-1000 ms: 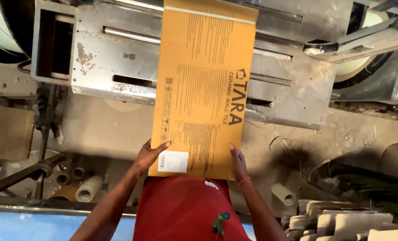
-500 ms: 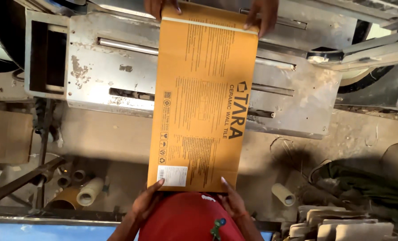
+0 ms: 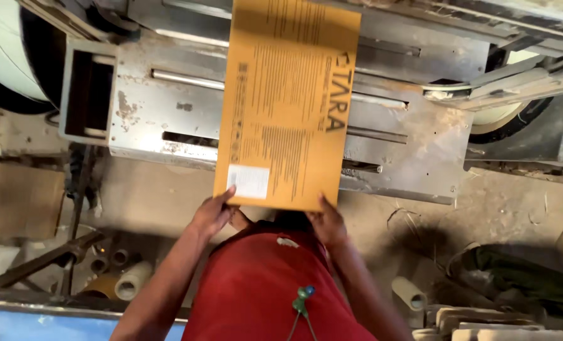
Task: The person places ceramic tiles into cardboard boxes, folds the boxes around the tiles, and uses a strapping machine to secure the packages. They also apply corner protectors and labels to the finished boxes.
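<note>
On the grey metal machine table [image 3: 167,107] lies 1 long, flat cardboard carton [image 3: 287,101], tan-orange with dark print and 1 small white label [image 3: 248,181] near its lower left corner. The carton runs lengthwise across the table from the top edge of the view down past the table's near edge, so that its lower end overhangs toward the person.

The left hand [image 3: 210,215] is at the carton's lower left corner, just below the white label, fingers spread and fingertips touching the carton's edge. The right hand [image 3: 327,222] is at the carton's lower right corner, thumb pressed up against the bottom edge. Neither hand is clenched; both rest open against the carton's near end. Whether any fingers curl beneath the carton cannot be told.

Between the 2 forearms, directly below the carton, the person's red shirt [image 3: 262,290] fills the lower centre, with a small green and blue clip [image 3: 303,298] hanging on it.

Left of the carton, the table carries 1 rectangular open slot [image 3: 89,95] and 1 bright metal rod [image 3: 186,80]. Right of the carton, metal arms [image 3: 502,82] cross above the table's far corner.

Below the table's near edge, on the dusty floor, several cardboard tubes [image 3: 130,281] lie to the left of the person, and 1 more tube [image 3: 409,292] lies to the right, near a dark green cloth [image 3: 527,278].
</note>
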